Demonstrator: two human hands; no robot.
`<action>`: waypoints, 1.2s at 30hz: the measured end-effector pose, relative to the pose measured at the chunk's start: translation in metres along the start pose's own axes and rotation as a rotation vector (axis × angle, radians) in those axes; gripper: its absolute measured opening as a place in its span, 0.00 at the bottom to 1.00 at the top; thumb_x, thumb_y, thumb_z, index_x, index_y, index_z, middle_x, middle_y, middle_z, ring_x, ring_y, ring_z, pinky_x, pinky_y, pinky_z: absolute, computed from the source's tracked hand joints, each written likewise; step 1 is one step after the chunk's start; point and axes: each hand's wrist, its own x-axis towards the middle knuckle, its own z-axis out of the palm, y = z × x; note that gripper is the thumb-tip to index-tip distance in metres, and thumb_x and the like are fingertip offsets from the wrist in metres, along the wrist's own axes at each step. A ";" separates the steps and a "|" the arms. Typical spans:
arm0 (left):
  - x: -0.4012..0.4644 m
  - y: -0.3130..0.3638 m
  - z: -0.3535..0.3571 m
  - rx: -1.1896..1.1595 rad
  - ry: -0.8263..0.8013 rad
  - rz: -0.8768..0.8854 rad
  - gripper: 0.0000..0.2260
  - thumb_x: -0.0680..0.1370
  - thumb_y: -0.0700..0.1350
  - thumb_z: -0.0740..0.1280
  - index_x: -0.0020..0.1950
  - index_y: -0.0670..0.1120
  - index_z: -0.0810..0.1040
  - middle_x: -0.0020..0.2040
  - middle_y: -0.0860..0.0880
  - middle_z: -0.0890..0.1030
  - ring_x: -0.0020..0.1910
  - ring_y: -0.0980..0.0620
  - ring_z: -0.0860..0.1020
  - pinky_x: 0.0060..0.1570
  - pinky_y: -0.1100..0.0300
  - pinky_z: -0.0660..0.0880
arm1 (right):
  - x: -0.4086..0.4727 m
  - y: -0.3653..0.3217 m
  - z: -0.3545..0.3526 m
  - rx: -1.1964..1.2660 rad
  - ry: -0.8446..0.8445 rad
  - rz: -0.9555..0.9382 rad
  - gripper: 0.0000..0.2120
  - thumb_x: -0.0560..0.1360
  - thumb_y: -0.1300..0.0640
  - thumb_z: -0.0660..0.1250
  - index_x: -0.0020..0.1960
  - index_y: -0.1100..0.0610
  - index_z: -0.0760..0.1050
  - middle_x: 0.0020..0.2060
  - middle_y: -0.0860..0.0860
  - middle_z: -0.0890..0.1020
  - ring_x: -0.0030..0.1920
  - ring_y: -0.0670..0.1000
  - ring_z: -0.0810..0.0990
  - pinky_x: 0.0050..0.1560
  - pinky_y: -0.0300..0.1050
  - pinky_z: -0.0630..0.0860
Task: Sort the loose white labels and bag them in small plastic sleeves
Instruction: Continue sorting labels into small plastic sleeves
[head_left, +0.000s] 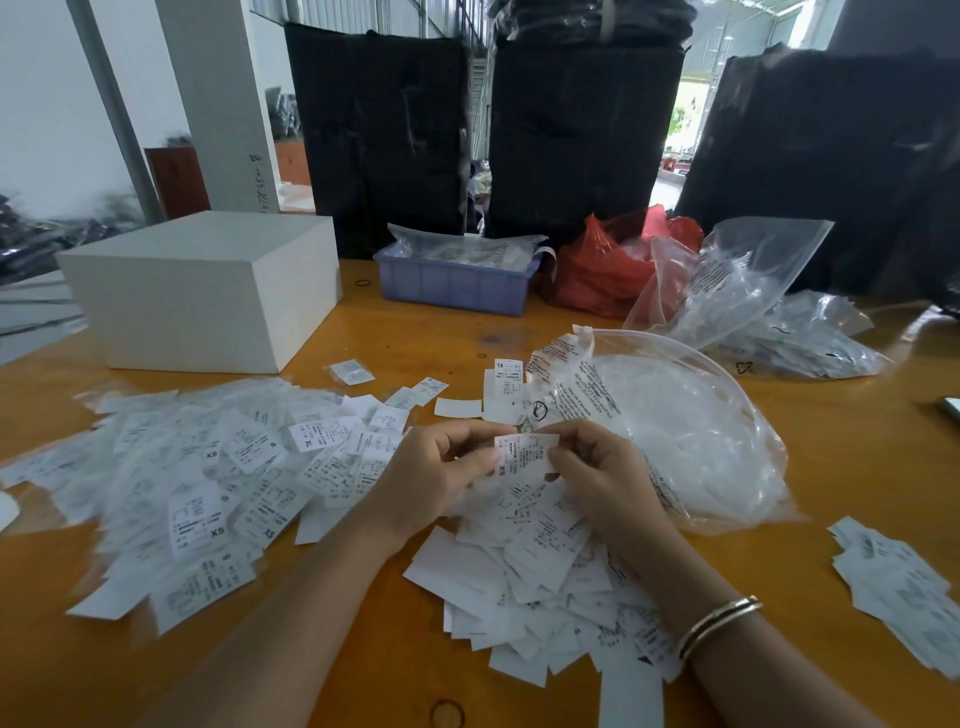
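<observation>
At centre frame we are pinching one label (524, 453) between our left hand (436, 478) and right hand (597, 475), fingers curled on its side edges; it is looking thin, light, floppy; we are judging edge grips safest.

A plain white rectangular box (202, 288) sits on the orange wooden table (374, 649) at the far left. To its right, a shallow lavender plastic crate (453, 288) stands near the table's back edge, with a small black rubber band (363, 283) lying just beside it on the wood. A crumpled red plastic bag (605, 273) rests right of the crate. Behind them rise three tall bundles wrapped in black plastic (582, 135) (their contents hidden). A white pillar (223, 104) stands behind the box.
</observation>
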 end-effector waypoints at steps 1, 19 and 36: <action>0.000 -0.001 -0.001 0.008 0.012 -0.003 0.12 0.77 0.37 0.67 0.51 0.54 0.82 0.41 0.55 0.84 0.39 0.60 0.81 0.38 0.70 0.75 | 0.000 0.000 -0.001 0.018 0.006 0.000 0.12 0.76 0.65 0.63 0.46 0.50 0.80 0.33 0.47 0.82 0.35 0.49 0.81 0.37 0.42 0.77; 0.003 -0.006 0.006 0.111 0.081 0.057 0.11 0.74 0.43 0.71 0.49 0.59 0.79 0.41 0.61 0.84 0.44 0.63 0.81 0.43 0.74 0.73 | -0.001 0.004 0.010 -0.112 -0.088 -0.144 0.10 0.73 0.58 0.71 0.42 0.43 0.77 0.35 0.38 0.82 0.34 0.38 0.77 0.35 0.29 0.71; 0.006 -0.011 -0.017 0.985 0.541 0.036 0.12 0.75 0.51 0.69 0.58 0.51 0.79 0.60 0.50 0.74 0.59 0.50 0.70 0.53 0.59 0.64 | 0.006 0.012 0.000 0.307 0.059 -0.097 0.21 0.73 0.71 0.66 0.54 0.45 0.77 0.38 0.41 0.80 0.42 0.44 0.80 0.45 0.36 0.77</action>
